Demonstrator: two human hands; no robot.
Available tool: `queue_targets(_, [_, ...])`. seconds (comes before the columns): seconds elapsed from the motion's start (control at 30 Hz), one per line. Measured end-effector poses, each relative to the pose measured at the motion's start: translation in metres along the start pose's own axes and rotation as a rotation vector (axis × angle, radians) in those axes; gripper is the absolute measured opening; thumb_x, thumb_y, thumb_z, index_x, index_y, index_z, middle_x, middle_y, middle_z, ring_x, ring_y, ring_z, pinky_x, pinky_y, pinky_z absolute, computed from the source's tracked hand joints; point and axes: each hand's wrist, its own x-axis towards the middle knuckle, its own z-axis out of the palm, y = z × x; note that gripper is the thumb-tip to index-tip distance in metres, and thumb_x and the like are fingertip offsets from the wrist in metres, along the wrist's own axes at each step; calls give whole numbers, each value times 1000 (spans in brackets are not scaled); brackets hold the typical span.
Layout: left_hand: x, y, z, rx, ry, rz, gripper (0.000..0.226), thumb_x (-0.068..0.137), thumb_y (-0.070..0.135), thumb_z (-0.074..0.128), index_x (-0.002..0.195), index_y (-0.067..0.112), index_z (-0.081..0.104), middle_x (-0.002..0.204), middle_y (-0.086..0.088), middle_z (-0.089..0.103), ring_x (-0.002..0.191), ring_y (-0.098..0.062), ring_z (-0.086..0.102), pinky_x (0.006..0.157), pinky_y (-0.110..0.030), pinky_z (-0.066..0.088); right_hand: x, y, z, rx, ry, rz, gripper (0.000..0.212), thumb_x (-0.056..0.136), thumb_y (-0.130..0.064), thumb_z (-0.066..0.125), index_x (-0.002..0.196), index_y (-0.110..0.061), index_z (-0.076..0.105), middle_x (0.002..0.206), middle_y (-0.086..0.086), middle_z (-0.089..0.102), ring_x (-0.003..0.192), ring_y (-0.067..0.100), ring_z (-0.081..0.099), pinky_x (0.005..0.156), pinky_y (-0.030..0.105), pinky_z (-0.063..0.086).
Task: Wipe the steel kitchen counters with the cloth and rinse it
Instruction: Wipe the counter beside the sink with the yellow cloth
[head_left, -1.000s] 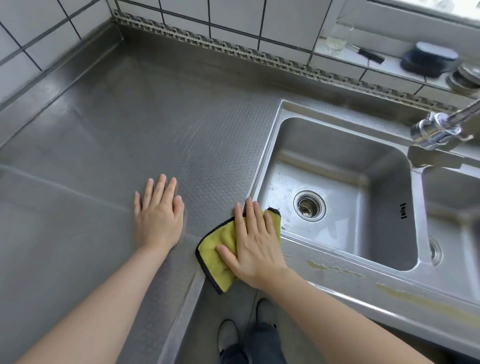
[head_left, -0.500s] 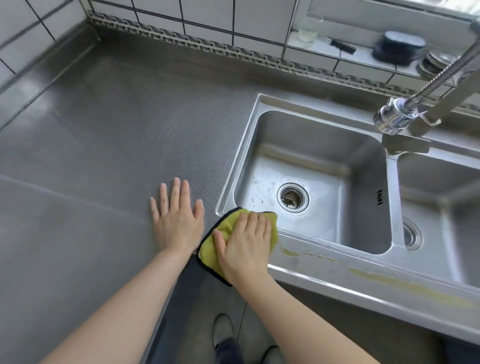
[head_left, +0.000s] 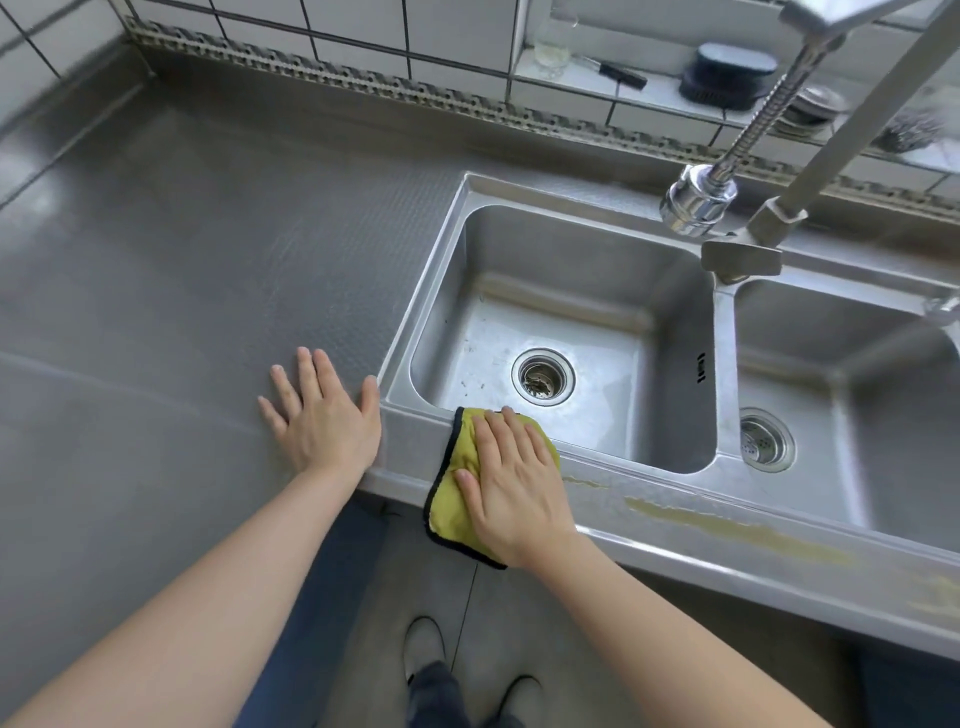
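since half a second ago the right hand (head_left: 511, 488) and the cloth (head_left: 457, 499) have slid rightward off the counter corner onto the front rim of the sink, and the two hands, which were nearly touching, now sit apart. the left hand (head_left: 324, 421) stays flat on the steel counter (head_left: 182, 291), fingers straight and spread, its thumb against the raised corner of the sink.

the left basin (head_left: 566, 291) holds only a round drain strainer (head_left: 543, 376) with dark bits in it and a few specks on the floor. the right basin (head_left: 852, 374) has its own drain (head_left: 763, 440). the faucet head (head_left: 696, 200) hangs over the divider between them.

the cloth is yellow with a dark bound edge, folded, lying across the front rim with its near edge hanging past the counter lip. the right hand presses it down with flat, straight fingers, not curled round it. just right of the cloth, yellowish streaks (head_left: 727, 527) run along the rim.
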Motion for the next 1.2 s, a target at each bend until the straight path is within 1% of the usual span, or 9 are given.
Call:
queue_targets(0.1, [-5,0,4,30,23,12,79,94,60,26,156,15,6,164,3,-1,149,-27,-7,119,-51,-4,-17,20,-3,-2,3,44,65,97,-48,22,153,-15,27,157,7,32,148,27,20,122,43,10])
queue_targets(0.23, [-5,-3,8,49,80,14,80,93,63,24,156,18,6,163,5,0,150,-25,-4,119,-50,-1,-38,40,-6,-3,28,130,64,96,-44,18,153,-19,27,157,2,32,147,23,23,121,42,11])
queue_targets(0.4, [-6,-3,10,38,113,13,78,92,63,28,155,19,13,163,3,7,150,-26,1,120,-50,2,-32,23,-4,27,19,190,70,89,-41,11,153,-17,25,158,1,29,147,28,19,121,42,6])
queue_targets(0.57, [-6,-2,11,23,144,16,76,92,62,32,154,20,19,163,3,12,150,-25,4,120,-49,3,1,-17,5,86,8,86,62,96,-40,26,154,-16,22,158,3,28,146,31,20,119,46,10])
queue_targets(0.7, [-5,-3,13,16,169,24,76,91,63,33,153,21,22,162,3,16,150,-25,6,119,-49,4,17,-30,11,67,9,-18,61,99,-42,26,154,-16,19,159,2,28,146,31,21,118,45,14])
queue_targets(0.9, [-6,-3,12,-6,160,25,75,91,62,35,152,20,26,161,1,19,149,-26,8,119,-50,5,1,-12,6,52,18,-73,62,100,-48,23,155,-22,17,161,-2,24,148,27,18,120,43,12])
queue_targets(1.0, [-9,-2,11,-4,148,23,73,93,58,36,153,18,26,162,-1,18,149,-27,8,119,-50,5,-16,5,2,43,3,-36,63,99,-50,23,155,-22,18,160,1,26,147,27,20,121,43,10])
queue_targets(1.13, [-10,0,9,3,100,15,69,96,52,33,153,17,22,162,-1,15,149,-29,6,119,-51,4,-44,45,-6,19,21,50,62,98,-50,29,153,-20,28,154,4,38,141,28,32,119,44,20])
queue_targets(1.2, [-16,7,9,-32,83,-27,65,98,48,31,154,17,20,163,-1,12,149,-29,4,119,-52,3,-56,64,-11,-10,26,90,62,97,-49,29,152,-20,29,152,3,40,139,27,34,118,42,20])
